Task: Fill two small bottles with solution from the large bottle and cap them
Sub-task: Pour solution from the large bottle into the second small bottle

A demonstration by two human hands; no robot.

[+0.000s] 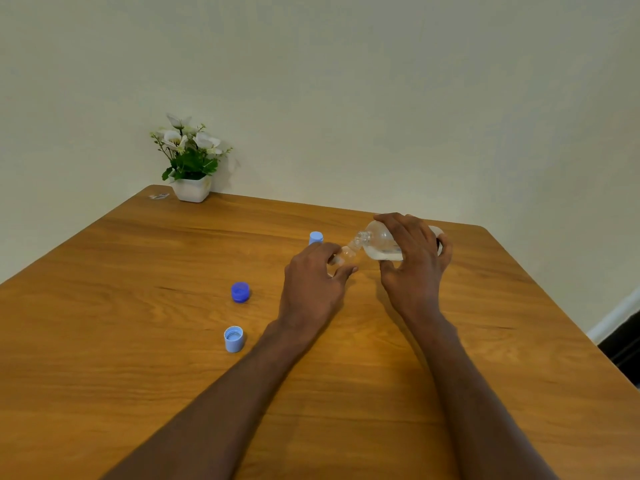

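My right hand (417,261) grips the large clear bottle (382,244), tipped on its side with its open mouth pointing left. Clear liquid lies along its lower side. My left hand (313,282) holds a small clear bottle (341,256) on the table, its opening right under the large bottle's mouth. Behind my left hand stands a second small bottle with a light blue cap (316,238); its body is mostly hidden. A dark blue cap (240,292) and a light blue cap (234,338), open side up, lie on the table to the left.
The wooden table (138,341) runs to a wall at the back. A white pot with white flowers (190,174) stands at the far left corner, a small clear scrap beside it. The table's right edge drops to a dark floor.
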